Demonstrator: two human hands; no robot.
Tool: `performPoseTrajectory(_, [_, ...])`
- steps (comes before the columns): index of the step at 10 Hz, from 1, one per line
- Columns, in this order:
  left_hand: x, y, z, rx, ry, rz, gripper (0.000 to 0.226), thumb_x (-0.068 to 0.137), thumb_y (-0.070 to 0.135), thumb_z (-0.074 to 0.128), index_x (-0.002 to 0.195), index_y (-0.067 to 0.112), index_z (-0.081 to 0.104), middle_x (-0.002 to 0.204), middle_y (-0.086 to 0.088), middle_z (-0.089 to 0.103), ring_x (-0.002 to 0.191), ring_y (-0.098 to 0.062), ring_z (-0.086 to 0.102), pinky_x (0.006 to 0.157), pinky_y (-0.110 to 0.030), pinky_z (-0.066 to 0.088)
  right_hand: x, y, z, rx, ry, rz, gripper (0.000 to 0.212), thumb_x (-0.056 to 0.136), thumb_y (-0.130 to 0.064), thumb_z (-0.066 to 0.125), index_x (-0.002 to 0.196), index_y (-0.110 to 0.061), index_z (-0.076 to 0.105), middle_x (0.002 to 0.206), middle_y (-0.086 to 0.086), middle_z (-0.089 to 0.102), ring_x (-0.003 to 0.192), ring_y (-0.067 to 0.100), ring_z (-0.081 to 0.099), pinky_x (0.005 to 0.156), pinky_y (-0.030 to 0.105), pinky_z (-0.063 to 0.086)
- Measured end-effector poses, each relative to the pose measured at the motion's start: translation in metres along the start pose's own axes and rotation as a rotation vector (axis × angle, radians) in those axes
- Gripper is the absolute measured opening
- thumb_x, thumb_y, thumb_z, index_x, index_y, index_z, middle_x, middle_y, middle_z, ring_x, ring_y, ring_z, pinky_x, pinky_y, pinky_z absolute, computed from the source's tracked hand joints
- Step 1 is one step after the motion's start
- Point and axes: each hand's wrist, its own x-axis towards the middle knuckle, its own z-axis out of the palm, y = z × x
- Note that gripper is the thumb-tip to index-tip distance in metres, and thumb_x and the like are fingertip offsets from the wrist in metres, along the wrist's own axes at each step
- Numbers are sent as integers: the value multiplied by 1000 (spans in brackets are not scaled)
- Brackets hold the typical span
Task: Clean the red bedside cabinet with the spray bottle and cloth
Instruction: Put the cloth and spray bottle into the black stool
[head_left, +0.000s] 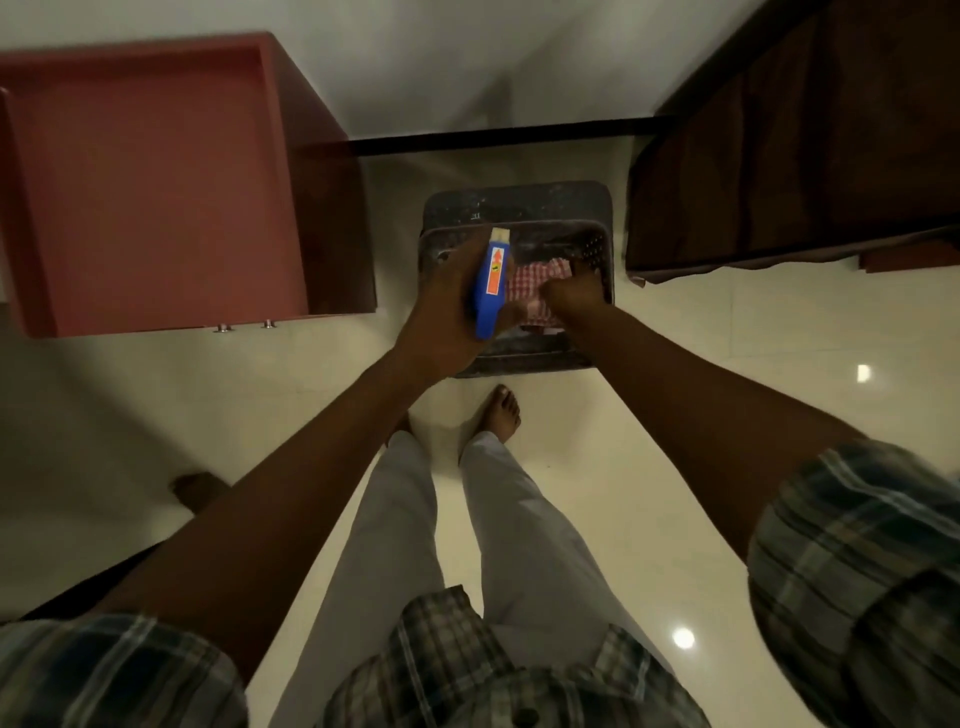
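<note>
The red bedside cabinet (150, 182) stands at the upper left, seen from above. A dark basket (519, 208) sits on the floor to its right. My left hand (447, 306) is over the basket's left side, closed around a blue spray bottle (491, 283) with an orange label and a pale cap. My right hand (571, 296) reaches into the basket and pinches a red-and-white checked cloth (535, 280) that lies inside it. The lower part of the cloth is hidden by both hands.
A bed with a dark brown cover (795, 156) fills the upper right. The glossy cream tiled floor (701, 389) spreads around the basket. My bare feet (501, 410) stand just before the basket. A dark skirting strip (493, 137) runs along the wall.
</note>
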Motion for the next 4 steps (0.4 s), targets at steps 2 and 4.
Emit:
performPoseTrajectory(2, [-4, -13, -5, 96, -2, -31, 92, 83, 33, 84, 159, 16, 34, 150, -13, 54, 134, -31, 58, 112, -48, 52, -30, 8, 0, -142, 143, -244, 50, 100, -30, 64, 145, -14, 47, 148, 9, 54, 138, 28, 50, 119, 43, 38])
performPoseTrajectory(4, [-21, 1, -32, 221, 49, 118, 88, 83, 5, 82, 156, 17, 35, 154, -7, 47, 136, -6, 44, 97, -2, 36, -55, 17, -20, -112, 280, -398, 32, 101, -24, 55, 132, -19, 64, 134, 4, 66, 122, 22, 62, 101, 40, 55])
